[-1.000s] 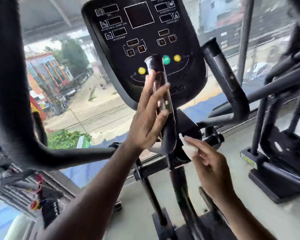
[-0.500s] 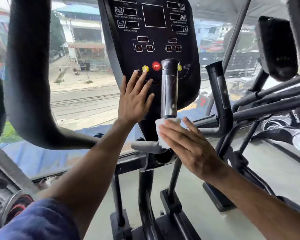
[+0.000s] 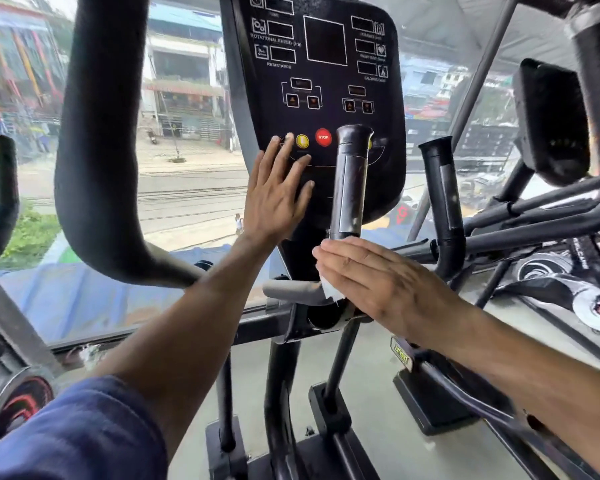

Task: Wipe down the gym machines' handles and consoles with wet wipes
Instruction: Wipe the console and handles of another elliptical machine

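- A thick black curved handlebar (image 3: 94,161) is sweeping down at the far left, in front of the window looking onto a street.
- A blue sleeve (image 3: 73,434) is showing at the lower left, on the left arm reaching forward.
- The left hand (image 3: 278,199) is lying flat on the lower part of the black console (image 3: 323,81), fingers straight and spread, gripping nothing; its fingertips are touching just beside the yellow button (image 3: 302,141), with the red STOP button (image 3: 323,137) a little further right.
- An upright black handle (image 3: 351,181) is standing in front of the console, right of the left hand.
- The right hand (image 3: 378,282) is pressing a white wet wipe (image 3: 329,289) against the base of that handle with straight fingers held together; only a corner of the wipe is peeking out under the palm.
- A second upright handle (image 3: 442,188) is standing further right, and the back of another machine's console (image 3: 551,119) is sitting near the right edge.
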Available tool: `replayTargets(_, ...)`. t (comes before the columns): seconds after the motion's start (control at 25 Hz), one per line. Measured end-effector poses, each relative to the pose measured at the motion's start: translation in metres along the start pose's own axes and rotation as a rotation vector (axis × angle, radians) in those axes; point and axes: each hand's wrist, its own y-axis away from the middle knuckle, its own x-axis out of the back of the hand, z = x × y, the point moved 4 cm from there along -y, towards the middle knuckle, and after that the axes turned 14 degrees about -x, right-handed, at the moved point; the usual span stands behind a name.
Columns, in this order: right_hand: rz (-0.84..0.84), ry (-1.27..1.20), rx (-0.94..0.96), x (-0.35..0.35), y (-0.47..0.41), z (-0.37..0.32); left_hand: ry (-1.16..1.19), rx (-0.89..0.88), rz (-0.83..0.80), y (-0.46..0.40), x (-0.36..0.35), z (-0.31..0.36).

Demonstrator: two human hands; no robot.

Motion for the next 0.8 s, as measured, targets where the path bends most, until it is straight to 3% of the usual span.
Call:
replayTargets(0.12, -0.019, -0.032, 0.066, 0.003, -0.005, 0.006, 0.024, 0.11, 0.012, -0.005, 0.003, -0.01)
replayTargets(0.44, -0.02, 0.004, 0.103, -0.032, -0.002, -0.044, 0.002, 0.07, -0.026, 0.0, -0.004, -0.017)
replayTargets(0.6, -0.129, -0.01, 0.063, -0.044, -0.017, -0.067, -0.014, 0.045, -0.024, -0.001, -0.003, -0.019)
replayTargets(0.72, 0.005, -0.298, -0.134, -0.014, -0.019, -0.065, -0.009, 0.036, -0.009, 0.002, -0.005, -0.018)
replayTargets(0.8, 0.23, -0.466, -0.321, 0.015, -0.008, -0.047, -0.011, 0.036, 0.0, 0.001, -0.005, -0.018)
